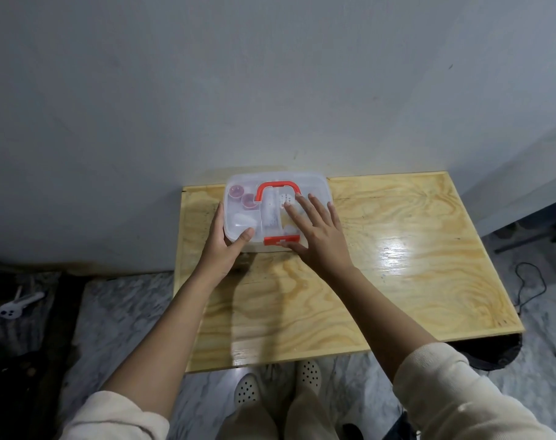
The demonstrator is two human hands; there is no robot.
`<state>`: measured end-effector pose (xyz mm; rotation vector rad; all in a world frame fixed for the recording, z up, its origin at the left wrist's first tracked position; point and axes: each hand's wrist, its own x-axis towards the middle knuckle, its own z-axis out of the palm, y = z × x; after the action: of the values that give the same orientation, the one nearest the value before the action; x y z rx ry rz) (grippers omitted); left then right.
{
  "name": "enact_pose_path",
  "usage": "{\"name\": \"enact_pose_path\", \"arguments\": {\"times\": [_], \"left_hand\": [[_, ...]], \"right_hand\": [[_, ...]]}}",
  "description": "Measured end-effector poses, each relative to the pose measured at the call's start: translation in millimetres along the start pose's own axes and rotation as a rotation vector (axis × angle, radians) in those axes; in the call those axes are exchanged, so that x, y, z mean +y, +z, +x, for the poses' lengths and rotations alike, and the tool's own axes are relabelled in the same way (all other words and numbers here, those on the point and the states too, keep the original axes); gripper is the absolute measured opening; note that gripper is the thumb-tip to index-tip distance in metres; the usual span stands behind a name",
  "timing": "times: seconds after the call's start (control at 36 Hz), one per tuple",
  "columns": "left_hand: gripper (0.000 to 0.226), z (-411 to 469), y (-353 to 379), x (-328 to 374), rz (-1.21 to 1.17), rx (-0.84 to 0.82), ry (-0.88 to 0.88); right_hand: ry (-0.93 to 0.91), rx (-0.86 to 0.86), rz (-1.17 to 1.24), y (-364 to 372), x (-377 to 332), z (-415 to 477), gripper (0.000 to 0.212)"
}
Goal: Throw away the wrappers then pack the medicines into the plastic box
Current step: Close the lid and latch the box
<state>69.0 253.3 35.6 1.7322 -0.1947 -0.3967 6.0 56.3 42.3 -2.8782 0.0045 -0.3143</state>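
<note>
A clear plastic box with a red handle and a red front latch lies at the table's far left corner, its lid down. Through the lid I see medicines: two small pink-capped bottles, a blister strip and white packets. My left hand grips the box's left front corner, thumb on the lid. My right hand lies flat on the lid's right half, fingers spread, thumb at the latch. No wrappers are in view.
The plywood table stands against a grey wall. A dark floor strip at the left holds a white gadget. A black cable lies on the marble floor at the right. My feet in white perforated shoes stand below the table's near edge.
</note>
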Motion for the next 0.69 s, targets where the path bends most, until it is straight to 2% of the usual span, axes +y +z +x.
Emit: {"name": "enact_pose_path", "arguments": {"times": [0.17, 0.28, 0.39, 0.47, 0.69], "left_hand": [[0.081, 0.7, -1.3, -0.2, -0.003, -0.004, -0.017], [0.081, 3.3, -3.1, 0.0, 0.002, -0.001, -0.030], [0.089, 5.0, -4.3, 0.2, -0.014, -0.008, -0.059], [0.093, 5.2, -1.9, 0.3, -0.043, 0.012, -0.067], [0.097, 8.0, 18.2, 5.1, -0.050, 0.012, -0.070]], "right_hand": [[0.009, -0.009, -0.020, 1.5, -2.4, -1.5, 0.068], [0.036, -0.040, 0.140, -6.9, 0.1, 0.9, 0.066], [0.273, 0.032, 0.325, -16.3, 1.3, -1.0, 0.070], [0.450, -0.002, 0.506, -18.2, 1.7, -3.7, 0.081], [0.557, 0.099, 0.672, -28.5, 19.3, -8.3, 0.086]]}}
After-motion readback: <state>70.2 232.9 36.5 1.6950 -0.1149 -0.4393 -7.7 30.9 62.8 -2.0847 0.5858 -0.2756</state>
